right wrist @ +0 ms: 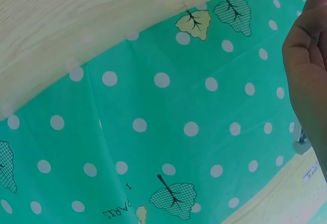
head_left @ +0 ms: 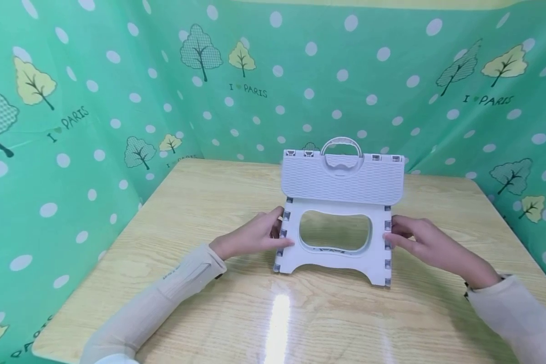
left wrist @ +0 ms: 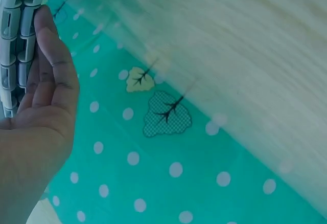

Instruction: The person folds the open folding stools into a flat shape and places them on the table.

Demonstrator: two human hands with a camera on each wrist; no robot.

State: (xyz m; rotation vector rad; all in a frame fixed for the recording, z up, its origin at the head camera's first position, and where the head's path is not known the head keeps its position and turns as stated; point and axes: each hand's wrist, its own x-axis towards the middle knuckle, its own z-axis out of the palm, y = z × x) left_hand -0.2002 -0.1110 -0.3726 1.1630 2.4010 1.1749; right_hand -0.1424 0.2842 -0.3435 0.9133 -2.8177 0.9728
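Note:
A white plastic folding step stool (head_left: 336, 260) stands folded nearly flat on the wooden table, its textured top panel upright and a carrying handle (head_left: 341, 139) at the upper edge. My left hand (head_left: 257, 233) grips the stool's left side edge, thumb on the near face and fingers behind. On the opposite side edge, my right hand (head_left: 429, 242) holds it the same way. In the left wrist view, the fingers (left wrist: 56, 65) lie along the hinged edge. The right wrist view shows only part of that hand (right wrist: 309, 65), with little of the stool visible.
The wooden table (head_left: 200, 313) extends around the stool, with a light reflection near the front. A green polka-dot curtain (head_left: 255, 111) with printed trees hangs behind the table and along both sides.

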